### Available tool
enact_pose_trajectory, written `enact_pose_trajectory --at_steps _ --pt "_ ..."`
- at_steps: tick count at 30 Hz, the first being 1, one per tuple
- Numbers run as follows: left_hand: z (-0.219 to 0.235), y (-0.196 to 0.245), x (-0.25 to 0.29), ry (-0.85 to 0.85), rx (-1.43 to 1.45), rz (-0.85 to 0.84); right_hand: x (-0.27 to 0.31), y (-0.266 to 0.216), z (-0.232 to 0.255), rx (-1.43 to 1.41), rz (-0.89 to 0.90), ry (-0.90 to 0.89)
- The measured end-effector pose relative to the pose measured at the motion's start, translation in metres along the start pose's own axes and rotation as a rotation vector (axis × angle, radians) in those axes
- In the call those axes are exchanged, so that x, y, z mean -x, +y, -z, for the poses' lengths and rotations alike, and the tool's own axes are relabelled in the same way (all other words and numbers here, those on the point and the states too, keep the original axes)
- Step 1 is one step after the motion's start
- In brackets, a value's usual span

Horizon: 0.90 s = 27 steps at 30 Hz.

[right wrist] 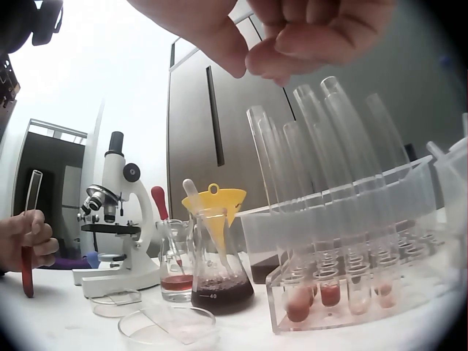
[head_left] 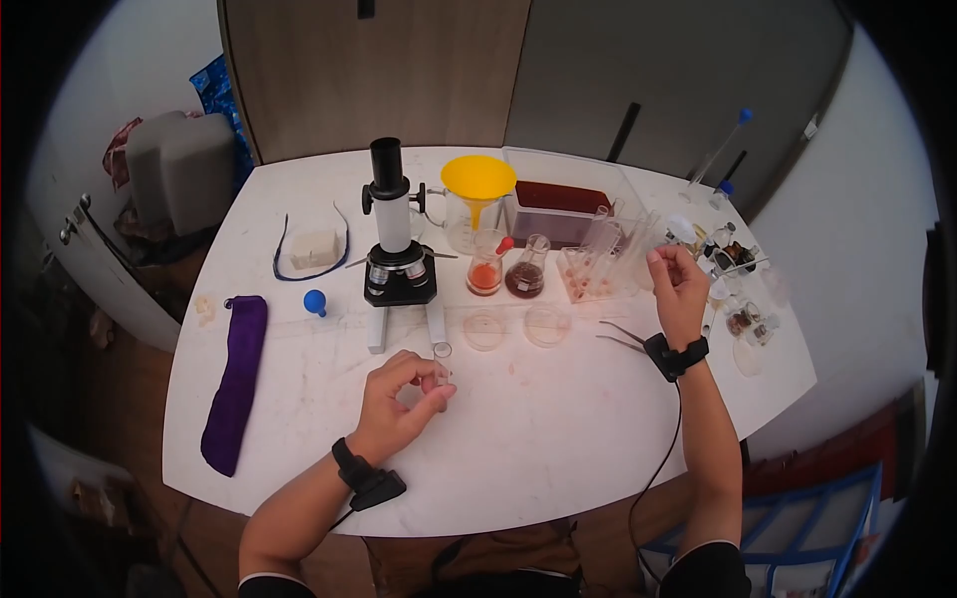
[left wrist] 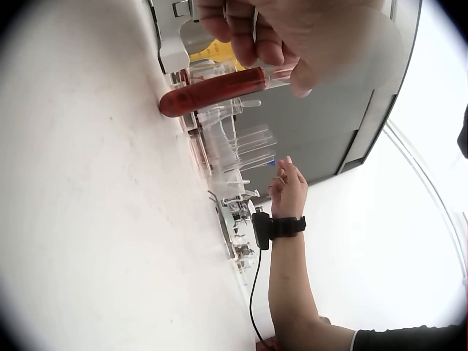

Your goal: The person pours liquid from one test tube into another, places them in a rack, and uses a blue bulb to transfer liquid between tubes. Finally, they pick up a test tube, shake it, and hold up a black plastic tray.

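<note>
Left hand (head_left: 404, 399) grips a clear glass test tube with red liquid in its lower end (right wrist: 29, 234), fingers and thumb curled round it, held upright just above the white table (head_left: 538, 448), near side, just in front of the black-and-white microscope (head_left: 397, 239). In the left wrist view the liquid fills roughly the lower half of the tube.

Right hand (head_left: 680, 289) is raised over the clear plastic test tube rack (right wrist: 351, 278) at the right. Fingertips (right wrist: 285, 58) are drawn together, thumb against them, just above the tube mouths; nothing visible between them, can't tell if they pinch anything small.

Progress, my read: one tube is out of the rack and filled, in hand. Several racked tubes hold a little pink-red liquid at the bottom. Both clear petri dishes (head_left: 484, 329) near the microscope look empty or nearly so, so nothing has moved onto them yet. The microscope stage is too small to read.

Counts:
- microscope: 1
- petri dishes: 2, side by side
- glass flasks: 2, one with orange-red liquid (head_left: 485, 274), one with dark brown (head_left: 525, 277)
- yellow funnel (head_left: 478, 179): 1, sitting in a clear beaker
- racked tubes: at least six, exact number unclear
- metal tweezers (head_left: 620, 336): 1, by the right wrist
- blue rubber bulb (head_left: 315, 301): 1
- purple cloth pouch (head_left: 237, 384): 1, far left
</note>
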<state>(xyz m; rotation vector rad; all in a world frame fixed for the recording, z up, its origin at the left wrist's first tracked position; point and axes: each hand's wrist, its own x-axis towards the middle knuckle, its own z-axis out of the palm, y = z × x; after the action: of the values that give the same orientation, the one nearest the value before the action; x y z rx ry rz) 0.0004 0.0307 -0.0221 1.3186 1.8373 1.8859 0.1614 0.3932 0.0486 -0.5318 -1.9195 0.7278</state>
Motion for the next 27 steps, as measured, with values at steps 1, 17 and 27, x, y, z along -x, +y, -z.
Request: enact_pose_trajectory --at_steps 1,17,27 --pt "0.000 0.000 0.000 0.000 0.000 -0.005 0.003 -0.006 -0.004 -0.001 -0.074 -0.067" --pt "0.004 0.005 0.000 -0.033 -0.045 0.008 -0.004 -0.016 -0.048 0.328 0.057 -0.099" --pt "0.005 0.007 -0.001 -0.033 -0.077 0.019 -0.011 -0.001 -0.053 0.333 0.132 -0.107"
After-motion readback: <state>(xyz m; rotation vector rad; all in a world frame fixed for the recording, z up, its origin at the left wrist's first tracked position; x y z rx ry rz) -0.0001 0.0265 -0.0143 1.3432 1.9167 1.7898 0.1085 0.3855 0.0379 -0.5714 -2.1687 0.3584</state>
